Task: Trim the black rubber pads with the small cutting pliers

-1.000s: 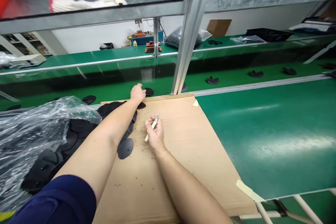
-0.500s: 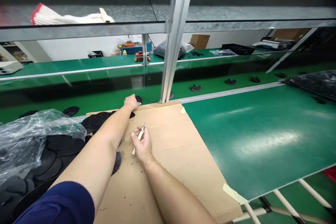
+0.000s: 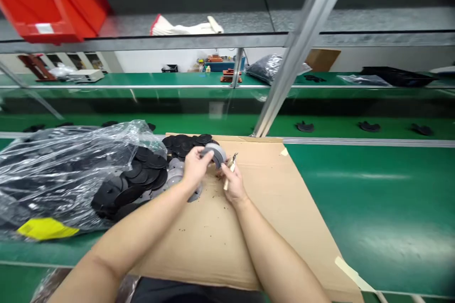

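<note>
My left hand (image 3: pixel 195 166) is closed on a curved black and grey plastic piece (image 3: pixel 215 151), held tilted above the cardboard. In my right hand (image 3: pixel 234 185) is a small pair of nippers (image 3: pixel 231 170) with cream handles, tip pointing up and away. The right fingertips are at the lower edge of the held piece; whether they grip it too I cannot tell. Just left of my hands lies a pile of black disc-like pieces (image 3: pixel 183 144), and more discs (image 3: pixel 149 168) spill from a clear plastic bag (image 3: pixel 81 161).
Brown cardboard (image 3: pixel 209 241) with dark crumbs covers the green bench (image 3: pixel 355 199). Behind it, several black pieces (image 3: pixel 368 126) lie on a green belt (image 3: pixel 341 120). A metal post (image 3: pixel 302 42) rises at the cardboard's back edge. Overhead, a shelf holds a red bin (image 3: pixel 71 4) and a glove (image 3: pixel 177 27).
My left hand has come back from the far edge, where it held a black piece, to near my right hand. The view has turned left, bringing the red bin into sight.
</note>
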Available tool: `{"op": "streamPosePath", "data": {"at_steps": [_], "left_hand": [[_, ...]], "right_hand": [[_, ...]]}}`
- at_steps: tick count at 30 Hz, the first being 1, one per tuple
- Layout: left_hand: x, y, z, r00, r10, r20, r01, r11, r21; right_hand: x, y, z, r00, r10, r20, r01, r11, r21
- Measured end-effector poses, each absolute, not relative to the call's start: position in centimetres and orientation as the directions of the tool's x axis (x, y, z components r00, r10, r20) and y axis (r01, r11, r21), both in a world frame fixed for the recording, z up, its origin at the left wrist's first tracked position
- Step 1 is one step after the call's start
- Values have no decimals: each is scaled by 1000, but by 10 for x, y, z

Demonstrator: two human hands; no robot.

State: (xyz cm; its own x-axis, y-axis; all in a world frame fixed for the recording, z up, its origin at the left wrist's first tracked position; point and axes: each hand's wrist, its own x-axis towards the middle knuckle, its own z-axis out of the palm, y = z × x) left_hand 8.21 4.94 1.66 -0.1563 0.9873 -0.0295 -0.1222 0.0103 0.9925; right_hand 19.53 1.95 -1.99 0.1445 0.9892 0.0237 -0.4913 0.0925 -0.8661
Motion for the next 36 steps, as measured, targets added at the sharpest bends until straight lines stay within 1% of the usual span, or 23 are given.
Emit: {"op": "streamPosePath", "data": {"at_steps": [2,4,7,9,10,12,14,15,18,20,23,25,28,31,36], "left_hand": [[68,15,2,-76,997,-2,-150,-10,989],[55,-7,-8,38,999,-29,-141,34,989],[39,-20,-10,279,953,-121,-81,149,985],[34,-20,-9,398,906,-146,-50,180,982],[32,-18,-9,401,904,-150,-61,189,980],[28,-13,-9,285,944,-164,-155,214,964],[22,-6,-10,126,975,-181,-329,213,920],[18,-3,-9,81,980,-180,-425,198,883],[8,5,-8,62,981,-185,-644,181,744],[4,7,-7,88,968,-237,-709,228,668],[4,6,-6,147,938,-314,-732,316,603],[5,4,-5,185,920,-345,-730,364,578],[6,2,-4,204,898,-390,-728,405,554],[5,2,-3,206,887,-414,-720,424,550],[6,1,-4,235,892,-387,-689,434,581]], "right_hand": [[195,15,-18,67,997,39,-485,67,-872],[195,8,-16,-20,997,69,-427,54,-903],[194,-5,-13,-166,977,133,-253,88,-963],[193,-9,-11,-215,962,166,-147,136,-980],[193,-10,-12,-213,960,183,-113,161,-980],[193,-7,-15,-140,965,221,-79,212,-974],[196,-1,-19,-35,968,249,-51,247,-968],[197,2,-22,13,967,256,-27,256,-966],[200,6,-27,68,961,267,134,256,-957],[199,4,-26,48,946,320,297,293,-909],[193,-3,-20,-54,898,437,500,403,-767],[189,-6,-18,-132,865,485,577,465,-671],[188,-6,-18,-214,831,514,645,515,-564],[190,-4,-21,-233,819,525,683,522,-511],[191,-4,-21,-232,804,547,707,526,-473]]}}
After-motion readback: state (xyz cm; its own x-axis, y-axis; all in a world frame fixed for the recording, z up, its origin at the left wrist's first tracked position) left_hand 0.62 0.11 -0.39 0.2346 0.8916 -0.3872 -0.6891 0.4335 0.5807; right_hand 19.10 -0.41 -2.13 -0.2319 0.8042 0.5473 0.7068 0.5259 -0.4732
